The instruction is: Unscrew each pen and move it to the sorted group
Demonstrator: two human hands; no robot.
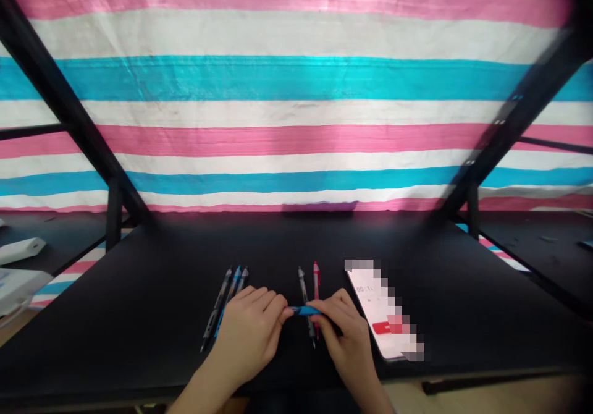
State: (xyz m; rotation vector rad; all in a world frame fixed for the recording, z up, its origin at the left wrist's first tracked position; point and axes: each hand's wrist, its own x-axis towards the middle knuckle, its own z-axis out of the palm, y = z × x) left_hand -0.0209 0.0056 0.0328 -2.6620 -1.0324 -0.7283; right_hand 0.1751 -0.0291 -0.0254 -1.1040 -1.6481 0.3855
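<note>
A matt black, smooth table top (152, 290) is shown. Glossy plastic barrels are seen on the blue pen (304, 310) and red pen (316, 278). A woven, faintly sheened striped cloth backdrop (296, 80) is hung behind.

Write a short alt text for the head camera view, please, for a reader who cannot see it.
Two bare hands, the left hand and the right hand, hold a blue pen level between their fingers above a black table. Three pens lie on the left, a grey pen and a red pen in the middle, a phone on the right, before a pink, white and blue striped cloth.
</note>
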